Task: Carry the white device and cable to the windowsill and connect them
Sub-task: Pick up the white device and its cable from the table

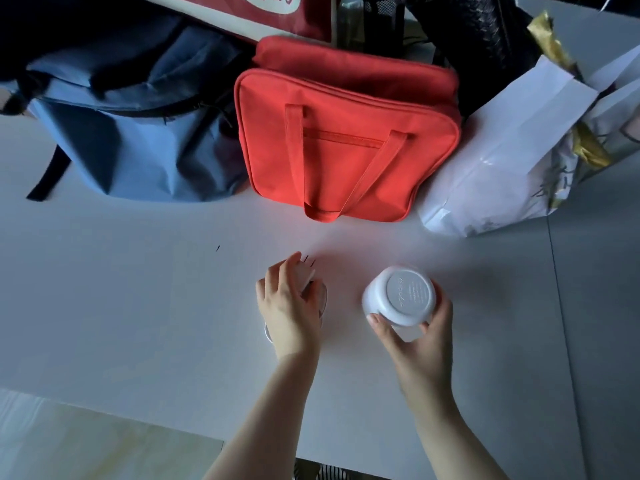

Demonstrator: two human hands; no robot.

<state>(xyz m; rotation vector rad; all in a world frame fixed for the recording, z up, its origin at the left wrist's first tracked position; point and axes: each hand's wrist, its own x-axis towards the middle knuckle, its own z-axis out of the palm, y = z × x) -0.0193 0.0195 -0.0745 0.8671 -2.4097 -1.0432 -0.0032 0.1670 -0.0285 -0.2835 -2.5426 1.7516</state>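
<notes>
The white device (403,292) is a round, bowl-shaped unit tipped so its flat grey base with fine print faces up. My right hand (415,336) grips it from the near side, thumb and fingers on its rim, just above the white table (138,306). My left hand (291,306) is closed over a white plug-like piece, most of it hidden under the fingers. A thin white cable (267,332) loops out from beneath that hand's wrist side. The two hands sit side by side, about a hand's width apart.
Along the far side of the table lie a blue backpack (138,133), a red zipped bag with handles (346,143) and a white paper bag (512,161) with gold-trimmed wrapping. Black items stand behind them. The table's near edge (221,441) meets a pale floor at bottom left.
</notes>
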